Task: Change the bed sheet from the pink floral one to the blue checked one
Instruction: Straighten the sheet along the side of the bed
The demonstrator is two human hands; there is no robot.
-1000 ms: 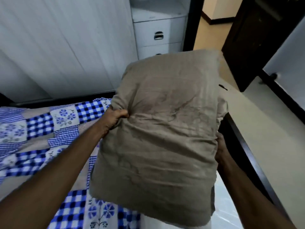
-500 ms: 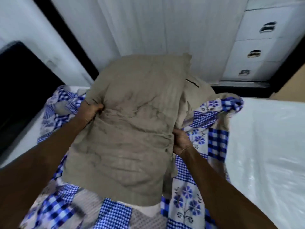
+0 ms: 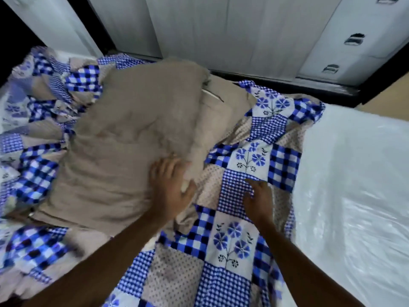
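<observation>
- The left forearm reaches in from the lower left. The left hand point(image 3: 171, 187) lies palm down with fingers straight and spread on the near right edge of a plump, creased taupe fabric pillow point(image 3: 132, 140). It grips nothing.
- The right forearm comes up from the lower right. The right hand point(image 3: 257, 200) is palm down with fingers loosely spread over a fine-checked patch of the sheet. It is released, holding nothing; blur hides whether it presses the cloth or only hovers just above it.
- The blue checked patchwork bed sheet point(image 3: 230, 247) has squares of bold blue-and-white check, small gingham, dotted beige and blue flower sprigs. It lies rumpled across the left and middle of the bed, bunched into folds at the far left.
- The sheet's right edge stops short, leaving the white mattress in glossy plastic wrap point(image 3: 354, 196) bare on that side.
- The taupe pillow sits on top of the sheet, and a second taupe pillow point(image 3: 228, 107) shows just behind it.
- White wardrobe doors point(image 3: 221, 29) and white drawers with metal handles point(image 3: 354, 38) stand beyond the bed.
</observation>
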